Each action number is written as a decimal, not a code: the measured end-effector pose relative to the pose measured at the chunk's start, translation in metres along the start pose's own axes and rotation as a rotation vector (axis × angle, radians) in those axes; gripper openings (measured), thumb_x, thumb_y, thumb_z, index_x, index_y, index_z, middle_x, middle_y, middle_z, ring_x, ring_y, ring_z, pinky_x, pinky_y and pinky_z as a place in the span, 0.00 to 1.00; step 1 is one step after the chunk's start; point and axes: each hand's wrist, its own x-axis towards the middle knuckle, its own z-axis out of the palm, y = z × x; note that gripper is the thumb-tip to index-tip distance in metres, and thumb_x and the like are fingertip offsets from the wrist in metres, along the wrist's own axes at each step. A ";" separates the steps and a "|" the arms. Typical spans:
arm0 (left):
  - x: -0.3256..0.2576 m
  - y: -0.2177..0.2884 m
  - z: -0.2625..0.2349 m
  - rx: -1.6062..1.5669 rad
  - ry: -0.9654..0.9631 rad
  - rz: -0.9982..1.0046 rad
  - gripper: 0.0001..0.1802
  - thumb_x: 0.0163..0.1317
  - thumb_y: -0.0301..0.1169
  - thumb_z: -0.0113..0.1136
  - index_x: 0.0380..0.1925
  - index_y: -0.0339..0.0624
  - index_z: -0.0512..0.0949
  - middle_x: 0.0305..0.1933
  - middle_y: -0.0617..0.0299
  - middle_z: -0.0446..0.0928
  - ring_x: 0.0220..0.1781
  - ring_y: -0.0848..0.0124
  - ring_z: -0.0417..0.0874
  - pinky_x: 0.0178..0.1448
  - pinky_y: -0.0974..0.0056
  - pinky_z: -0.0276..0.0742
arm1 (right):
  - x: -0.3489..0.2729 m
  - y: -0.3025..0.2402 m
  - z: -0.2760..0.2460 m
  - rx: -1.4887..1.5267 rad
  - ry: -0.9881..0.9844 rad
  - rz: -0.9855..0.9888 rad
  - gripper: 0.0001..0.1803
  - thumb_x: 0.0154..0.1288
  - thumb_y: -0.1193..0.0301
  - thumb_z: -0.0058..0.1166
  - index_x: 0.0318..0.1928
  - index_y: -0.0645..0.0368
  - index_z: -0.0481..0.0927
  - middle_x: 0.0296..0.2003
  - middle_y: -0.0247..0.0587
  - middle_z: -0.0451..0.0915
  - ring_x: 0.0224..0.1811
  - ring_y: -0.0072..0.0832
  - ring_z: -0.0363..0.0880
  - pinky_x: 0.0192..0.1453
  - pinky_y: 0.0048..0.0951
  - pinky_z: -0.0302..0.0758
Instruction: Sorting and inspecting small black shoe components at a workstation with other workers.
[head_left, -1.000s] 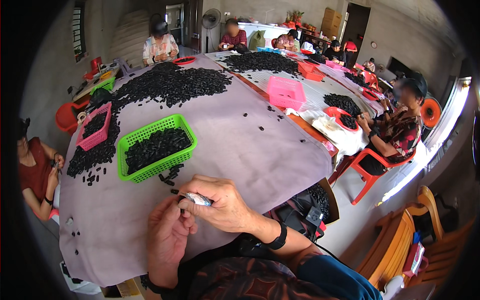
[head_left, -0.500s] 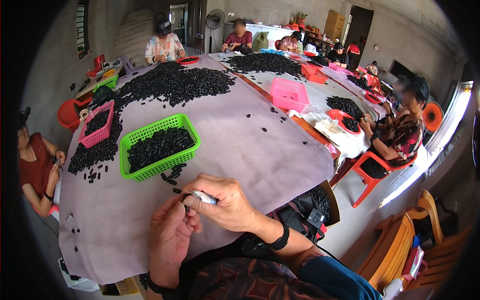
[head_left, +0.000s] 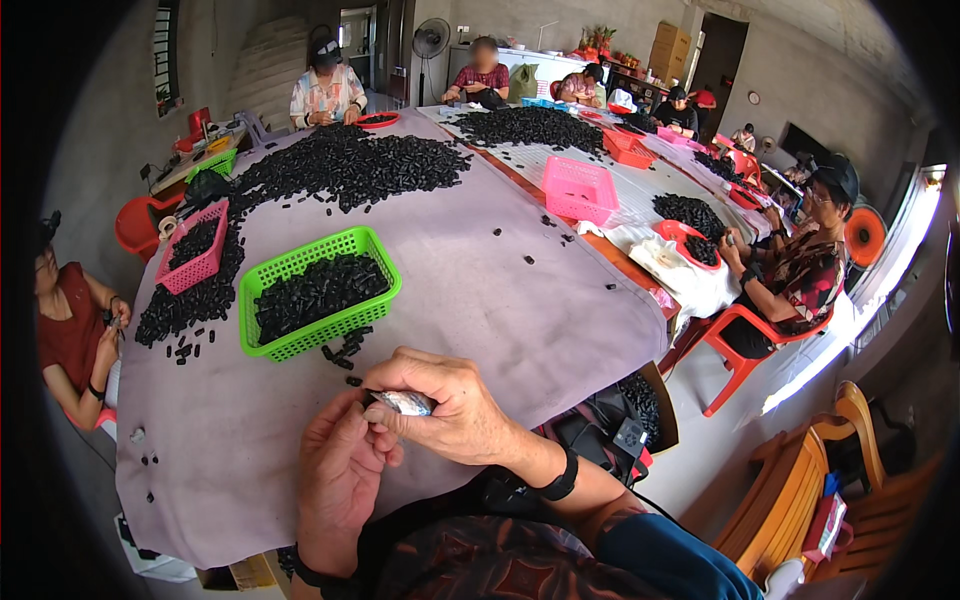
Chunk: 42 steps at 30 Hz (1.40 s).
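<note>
Over the table's near edge, my two hands meet at the fingertips. My right hand [head_left: 450,405] is closed around a small tool with a white and blue wrapped handle [head_left: 408,402]; its working end is hidden by the fingers. Thumb and fingers of my left hand [head_left: 343,460] pinch a small black piece, of which just a dark sliver shows between the hands. Beyond them, a green plastic basket [head_left: 385,290] holds many short black cylindrical pieces [head_left: 320,295]. Several loose ones lie on the cloth between this basket and my hands.
Across the lilac cloth [head_left: 470,270] spreads a large heap of black pieces [head_left: 345,165]. A pink basket [head_left: 193,262] stands left, another pink basket [head_left: 580,190] farther right. Co-workers sit around the tables. Below the right edge is a box of black pieces [head_left: 640,410]; a wooden chair [head_left: 780,490] stands behind it.
The wrapped handle has turned slightly in my right hand, and its tip sits a little lower. The black piece that showed below my left fingertips is now mostly covered.
</note>
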 end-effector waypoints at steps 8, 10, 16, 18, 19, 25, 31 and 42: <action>0.000 0.001 0.009 0.095 0.039 -0.023 0.07 0.63 0.31 0.50 0.36 0.41 0.72 0.28 0.66 0.70 0.27 0.77 0.69 0.29 0.70 0.69 | 0.000 0.001 -0.003 -0.086 0.003 -0.090 0.06 0.57 0.75 0.57 0.35 0.61 0.75 0.26 0.37 0.74 0.26 0.25 0.76 0.28 0.23 0.70; 0.000 0.001 0.003 0.058 0.011 -0.026 0.09 0.63 0.30 0.50 0.40 0.39 0.72 0.29 0.64 0.71 0.28 0.76 0.71 0.30 0.68 0.70 | 0.000 0.001 -0.002 -0.114 0.005 -0.097 0.06 0.57 0.75 0.57 0.35 0.62 0.75 0.26 0.37 0.74 0.26 0.26 0.76 0.28 0.24 0.69; -0.003 0.003 0.002 0.028 -0.001 -0.038 0.12 0.63 0.28 0.49 0.45 0.35 0.71 0.31 0.61 0.72 0.29 0.74 0.71 0.32 0.67 0.70 | 0.001 0.005 0.000 -0.139 -0.004 -0.122 0.05 0.57 0.76 0.55 0.35 0.63 0.75 0.26 0.37 0.74 0.25 0.25 0.76 0.28 0.22 0.70; -0.006 0.005 0.003 0.040 0.040 -0.030 0.13 0.63 0.28 0.48 0.45 0.34 0.70 0.31 0.61 0.71 0.30 0.75 0.71 0.33 0.67 0.69 | 0.001 0.005 0.005 -0.104 -0.007 -0.101 0.05 0.58 0.78 0.54 0.35 0.64 0.76 0.26 0.38 0.74 0.25 0.24 0.77 0.28 0.22 0.71; -0.005 0.004 0.004 0.016 0.019 -0.034 0.13 0.64 0.28 0.47 0.46 0.34 0.70 0.31 0.62 0.71 0.30 0.75 0.71 0.33 0.67 0.69 | 0.002 0.005 0.005 -0.082 -0.002 -0.082 0.04 0.58 0.80 0.52 0.35 0.65 0.76 0.26 0.38 0.75 0.25 0.23 0.77 0.28 0.21 0.71; 0.008 -0.003 0.000 -0.032 -0.060 -0.052 0.12 0.64 0.29 0.49 0.44 0.34 0.72 0.32 0.63 0.72 0.30 0.77 0.71 0.35 0.68 0.70 | 0.000 0.006 0.002 0.025 0.047 0.021 0.03 0.59 0.81 0.51 0.35 0.68 0.75 0.27 0.37 0.75 0.25 0.18 0.78 0.27 0.19 0.74; 0.004 -0.002 -0.007 -0.021 -0.038 -0.013 0.11 0.65 0.30 0.48 0.43 0.35 0.73 0.32 0.62 0.74 0.29 0.77 0.72 0.34 0.67 0.70 | 0.004 0.005 0.010 0.091 0.050 0.088 0.06 0.62 0.76 0.50 0.34 0.68 0.75 0.27 0.35 0.75 0.28 0.18 0.74 0.32 0.20 0.72; 0.003 0.006 -0.009 0.000 -0.020 0.049 0.11 0.65 0.31 0.47 0.43 0.37 0.73 0.32 0.63 0.73 0.29 0.78 0.71 0.34 0.67 0.70 | 0.002 0.013 0.001 -0.117 0.018 -0.023 0.14 0.58 0.64 0.56 0.36 0.64 0.75 0.25 0.36 0.73 0.26 0.20 0.67 0.31 0.20 0.66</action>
